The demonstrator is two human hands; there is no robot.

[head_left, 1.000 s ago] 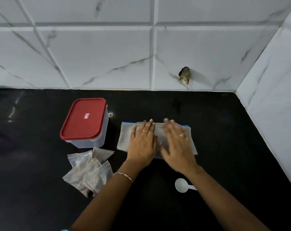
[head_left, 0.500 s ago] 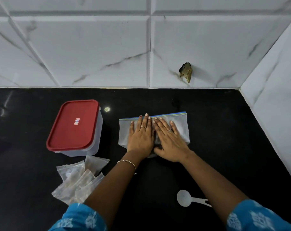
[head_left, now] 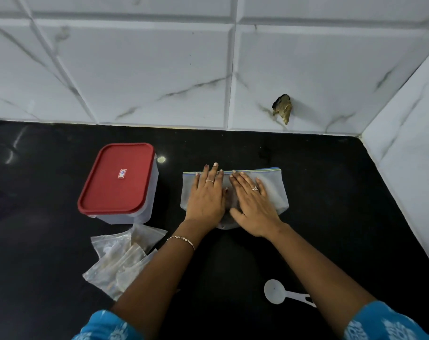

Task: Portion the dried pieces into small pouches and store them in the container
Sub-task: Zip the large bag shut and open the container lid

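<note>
One container (head_left: 117, 179), bag (head_left: 274, 190), scoop (head_left: 274, 291); several pouches (head_left: 120, 261)

Sticker (head_left: 122, 173) on red lid (head_left: 105, 192): perhaps "16".

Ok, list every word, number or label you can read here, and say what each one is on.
Sticker on the red lid of the container: a short dark mark, perhaps two digits, too small and blurred to read.
Zip bag, small pouches, white spoon: no print visible.
</note>
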